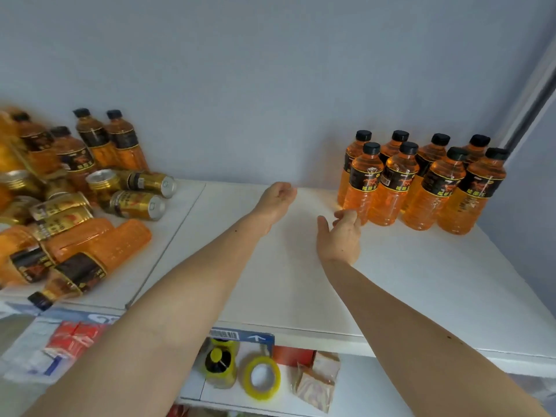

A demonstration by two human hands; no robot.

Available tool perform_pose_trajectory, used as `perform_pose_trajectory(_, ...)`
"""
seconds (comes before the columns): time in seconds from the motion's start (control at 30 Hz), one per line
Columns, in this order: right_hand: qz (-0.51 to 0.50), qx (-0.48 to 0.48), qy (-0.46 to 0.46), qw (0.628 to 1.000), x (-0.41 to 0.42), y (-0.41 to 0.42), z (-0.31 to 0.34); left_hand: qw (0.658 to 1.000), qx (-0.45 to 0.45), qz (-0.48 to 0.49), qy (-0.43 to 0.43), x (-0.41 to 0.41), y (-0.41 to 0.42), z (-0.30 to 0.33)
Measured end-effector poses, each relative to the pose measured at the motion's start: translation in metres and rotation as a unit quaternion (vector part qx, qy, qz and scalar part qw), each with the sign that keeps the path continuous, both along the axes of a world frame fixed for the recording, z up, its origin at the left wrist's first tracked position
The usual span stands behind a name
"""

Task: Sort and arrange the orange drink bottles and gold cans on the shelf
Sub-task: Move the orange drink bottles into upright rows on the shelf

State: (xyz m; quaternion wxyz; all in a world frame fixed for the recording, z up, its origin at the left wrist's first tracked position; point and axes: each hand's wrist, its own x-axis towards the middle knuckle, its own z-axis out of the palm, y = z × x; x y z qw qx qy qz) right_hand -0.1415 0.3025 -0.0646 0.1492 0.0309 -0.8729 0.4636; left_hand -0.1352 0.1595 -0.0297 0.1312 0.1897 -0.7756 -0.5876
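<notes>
On the shelf (pixel 391 281), upright bottles (pixel 421 182) stand in two rows at back right; a jumble of bottles and cans (pixel 69 206) lies at left.

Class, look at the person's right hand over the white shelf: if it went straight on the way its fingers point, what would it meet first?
Most likely the nearest upright orange bottle: the right hand already has its fingertips at the bottle's base, though actual contact is unclear.
</notes>
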Motion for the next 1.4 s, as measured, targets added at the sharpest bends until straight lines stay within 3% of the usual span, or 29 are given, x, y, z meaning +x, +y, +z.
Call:
perform_pose_trajectory(0.4, 0.276, 0.006, -0.028, 0.961, 0.1, -0.087, -0.002, 0.976, -0.062, 0.207, 0.005, 0.171, -0.067, -0.008)
perform_pose_trajectory(0.63, 0.486, 0.032, 0.013, 0.873, 0.145, -0.149, 0.011, 0.948, -0.129, 0.29, 0.01, 0.256, -0.132, 0.003)
perform_pose_trajectory(0.8, 0.58, 0.064, 0.07, 0.809, 0.171, -0.199, 0.024, 0.929, -0.171, 0.328, 0.0, 0.305, -0.186, 0.008)
perform_pose_trajectory(0.9, 0.625, 0.089, 0.125, 0.765, 0.183, -0.226, 0.028, 0.926, -0.177, 0.333, 0.008, 0.328, -0.215, 0.011)
perform_pose_trajectory(1.0, 0.651, 0.177, 0.151, 0.722, 0.191, -0.252, 0.03, 0.931, -0.19, 0.313, -0.009, 0.345, -0.241, 0.012)
perform_pose_trajectory(1.13, 0.638, 0.216, 0.111, 0.731, 0.194, -0.27, 0.03, 0.938, -0.221, 0.259, -0.069, 0.359, -0.266, 0.01)
perform_pose_trajectory(1.23, 0.644, 0.25, 0.145, 0.709, 0.192, -0.275, 0.029, 0.94, -0.237, 0.222, -0.105, 0.362, -0.276, 0.005)
perform_pose_trajectory(1.4, 0.634, 0.275, 0.167, 0.703, 0.19, -0.276, 0.027, 0.933, -0.286, 0.162, -0.149, 0.358, -0.282, 0.006)
